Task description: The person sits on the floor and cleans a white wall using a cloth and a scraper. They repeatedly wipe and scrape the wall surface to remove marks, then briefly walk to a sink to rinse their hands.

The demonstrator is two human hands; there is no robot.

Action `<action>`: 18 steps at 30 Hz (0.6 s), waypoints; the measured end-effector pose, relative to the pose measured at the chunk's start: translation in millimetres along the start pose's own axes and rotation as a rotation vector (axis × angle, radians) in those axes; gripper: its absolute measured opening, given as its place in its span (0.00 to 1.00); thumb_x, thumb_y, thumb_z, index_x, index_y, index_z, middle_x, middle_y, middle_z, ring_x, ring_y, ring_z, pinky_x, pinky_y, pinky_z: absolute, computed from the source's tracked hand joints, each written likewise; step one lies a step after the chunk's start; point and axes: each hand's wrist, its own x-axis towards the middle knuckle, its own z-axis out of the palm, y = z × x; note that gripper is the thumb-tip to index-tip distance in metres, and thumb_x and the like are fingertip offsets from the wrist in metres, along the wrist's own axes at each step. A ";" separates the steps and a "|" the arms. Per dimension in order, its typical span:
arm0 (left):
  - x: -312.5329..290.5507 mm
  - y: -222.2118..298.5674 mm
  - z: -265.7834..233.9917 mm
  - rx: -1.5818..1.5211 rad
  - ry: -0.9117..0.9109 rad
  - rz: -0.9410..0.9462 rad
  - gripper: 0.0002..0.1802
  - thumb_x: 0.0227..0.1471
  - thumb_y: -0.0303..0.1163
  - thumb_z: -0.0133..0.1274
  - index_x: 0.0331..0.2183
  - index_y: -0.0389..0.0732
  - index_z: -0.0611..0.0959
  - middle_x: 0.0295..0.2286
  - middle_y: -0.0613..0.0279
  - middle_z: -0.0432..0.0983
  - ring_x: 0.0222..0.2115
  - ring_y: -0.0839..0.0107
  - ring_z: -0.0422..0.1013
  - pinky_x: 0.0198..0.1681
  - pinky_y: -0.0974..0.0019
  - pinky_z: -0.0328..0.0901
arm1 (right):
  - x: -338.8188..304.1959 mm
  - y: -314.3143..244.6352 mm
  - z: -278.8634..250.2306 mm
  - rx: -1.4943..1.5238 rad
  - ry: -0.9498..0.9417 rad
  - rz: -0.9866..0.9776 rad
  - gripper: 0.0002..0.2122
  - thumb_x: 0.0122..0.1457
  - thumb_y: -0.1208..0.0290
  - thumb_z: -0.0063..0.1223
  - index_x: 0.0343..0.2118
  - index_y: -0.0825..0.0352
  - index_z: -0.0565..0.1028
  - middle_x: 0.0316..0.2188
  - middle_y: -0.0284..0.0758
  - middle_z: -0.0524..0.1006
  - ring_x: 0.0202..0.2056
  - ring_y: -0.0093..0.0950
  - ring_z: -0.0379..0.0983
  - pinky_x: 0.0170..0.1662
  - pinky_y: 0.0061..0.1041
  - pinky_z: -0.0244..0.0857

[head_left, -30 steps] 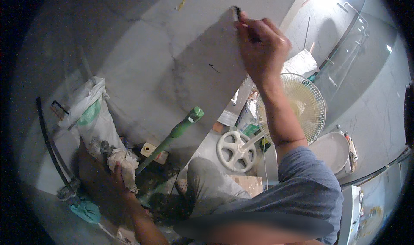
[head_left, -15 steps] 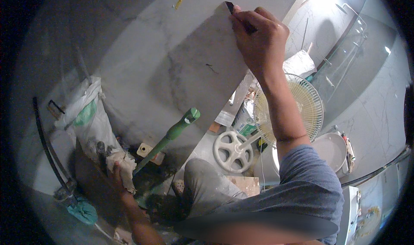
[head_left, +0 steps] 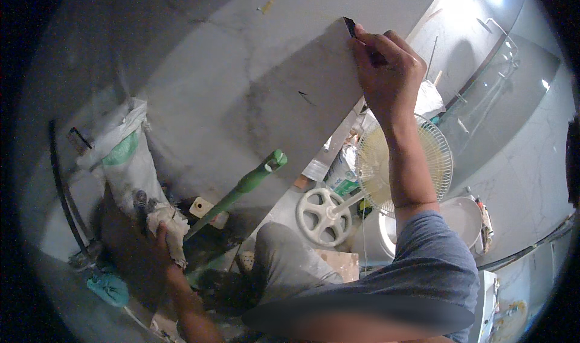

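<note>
My right hand (head_left: 393,65) is raised to a grey-veined, marble-look wall panel (head_left: 199,71). Its fingers pinch a small, thin dark blade-like scraper (head_left: 349,27), whose tip meets the panel near its right edge. Low on the left, my left hand (head_left: 162,249) is closed round a crumpled off-white rag (head_left: 171,225). That rag is beside a white woven sack (head_left: 130,168) with a green patch. A short dark mark (head_left: 306,95) and a yellowish smear (head_left: 266,6) show on the panel.
A green-handled pole (head_left: 257,177) leans up between my arms. To the right stand a white fan (head_left: 435,156) with a round spoked base (head_left: 324,217) and a white basin (head_left: 468,222). A black strip (head_left: 59,183) and a teal bundle (head_left: 109,290) lie far left.
My right hand and the scraper appear slightly lower and further right, partly because the view has shifted. My left hand still grips the rag.
</note>
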 end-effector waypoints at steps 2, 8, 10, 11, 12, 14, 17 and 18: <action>0.1 0.7 2.3 0.004 -0.004 -0.005 0.32 0.63 0.48 0.53 0.60 0.37 0.74 0.58 0.49 0.71 0.60 0.50 0.66 0.66 0.53 0.57 | 2.7 1.1 3.3 0.021 0.006 -0.026 0.06 0.60 0.70 0.65 0.27 0.66 0.84 0.19 0.38 0.76 0.18 0.34 0.73 0.25 0.32 0.66; -0.5 -0.9 5.5 0.015 -0.011 -0.009 0.32 0.63 0.48 0.53 0.60 0.36 0.74 0.59 0.48 0.71 0.60 0.50 0.65 0.66 0.53 0.57 | 13.2 -4.5 14.6 0.008 0.016 -0.097 0.08 0.60 0.70 0.63 0.25 0.66 0.82 0.20 0.40 0.75 0.19 0.37 0.74 0.25 0.34 0.66; -1.7 -1.6 4.9 0.017 -0.011 -0.004 0.32 0.63 0.48 0.53 0.60 0.36 0.74 0.59 0.48 0.71 0.60 0.50 0.65 0.66 0.53 0.57 | 16.7 -5.9 19.1 0.026 0.003 -0.112 0.09 0.60 0.70 0.63 0.25 0.66 0.82 0.20 0.40 0.75 0.20 0.39 0.74 0.26 0.36 0.66; -0.4 -1.9 5.0 0.023 -0.012 -0.002 0.32 0.63 0.48 0.53 0.60 0.36 0.74 0.59 0.48 0.71 0.60 0.50 0.65 0.66 0.53 0.57 | 18.5 -8.1 21.4 0.051 -0.011 -0.107 0.09 0.60 0.69 0.62 0.25 0.66 0.82 0.20 0.41 0.75 0.20 0.40 0.74 0.26 0.36 0.66; 0.0 -0.9 5.9 0.021 -0.013 -0.001 0.32 0.63 0.48 0.53 0.60 0.36 0.74 0.59 0.48 0.71 0.60 0.50 0.65 0.66 0.53 0.57 | 19.9 -8.8 22.3 0.072 -0.025 -0.103 0.09 0.60 0.69 0.62 0.25 0.66 0.82 0.20 0.41 0.75 0.20 0.40 0.73 0.26 0.37 0.66; 2.4 -0.8 6.3 0.027 -0.022 0.008 0.32 0.63 0.48 0.53 0.60 0.36 0.74 0.59 0.48 0.71 0.60 0.50 0.65 0.66 0.53 0.57 | 23.8 -5.4 25.8 0.048 -0.054 -0.150 0.09 0.60 0.69 0.63 0.25 0.67 0.82 0.20 0.41 0.75 0.20 0.41 0.73 0.26 0.37 0.66; 2.9 -2.3 5.1 0.020 -0.025 0.013 0.32 0.63 0.48 0.53 0.60 0.36 0.74 0.59 0.48 0.71 0.60 0.50 0.65 0.66 0.53 0.57 | 22.0 -0.5 16.0 0.025 -0.035 -0.132 0.09 0.60 0.69 0.63 0.26 0.67 0.83 0.20 0.41 0.75 0.19 0.39 0.72 0.25 0.36 0.65; 1.7 -2.3 2.0 0.024 -0.011 0.012 0.33 0.63 0.48 0.53 0.60 0.36 0.74 0.59 0.48 0.71 0.60 0.50 0.65 0.66 0.53 0.57 | 21.3 0.7 13.4 0.034 -0.015 -0.114 0.08 0.60 0.70 0.63 0.26 0.68 0.83 0.19 0.41 0.74 0.18 0.38 0.72 0.25 0.36 0.65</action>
